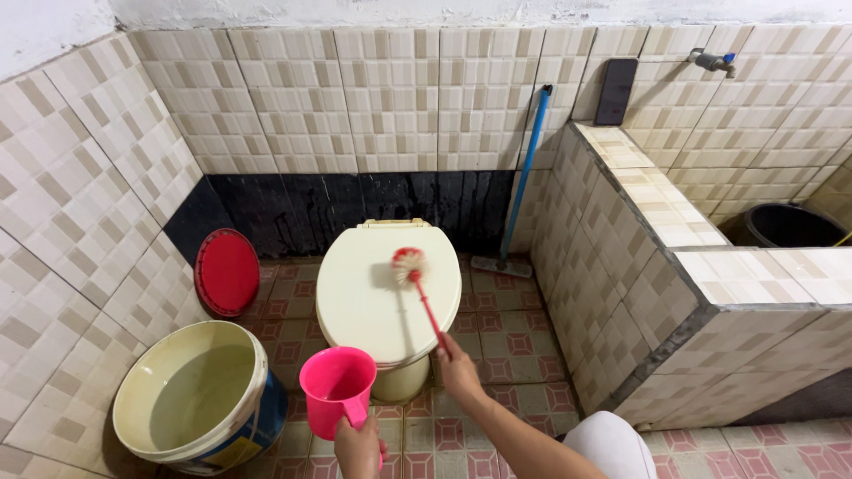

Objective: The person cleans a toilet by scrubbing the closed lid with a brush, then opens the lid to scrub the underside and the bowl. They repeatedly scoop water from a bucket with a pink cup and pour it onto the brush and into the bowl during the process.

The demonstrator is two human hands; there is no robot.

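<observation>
A toilet brush (411, 266) was gripped by the right hand (458, 364) over the closed toilet lid (373, 302); a pink jug (337, 383) was clasped by the left hand (359, 448) beside the bucket (191, 399) rim.

Toilet (388, 293) at centre, lid shut, backed against the rear wall. Brush (411, 264) with its head resting on the lid, handle running back to the right hand (459, 365) before the bowl's right front. Jug (337, 384) held up in the left hand (358, 446), just before the bowl's left front. Bucket (197, 390) on the floor left of the jug; round lid (226, 271) behind it, leaning on the left wall. Mop (522, 182) propped right of the toilet against the rear wall, beside the tiled basin wall (648, 266).
</observation>
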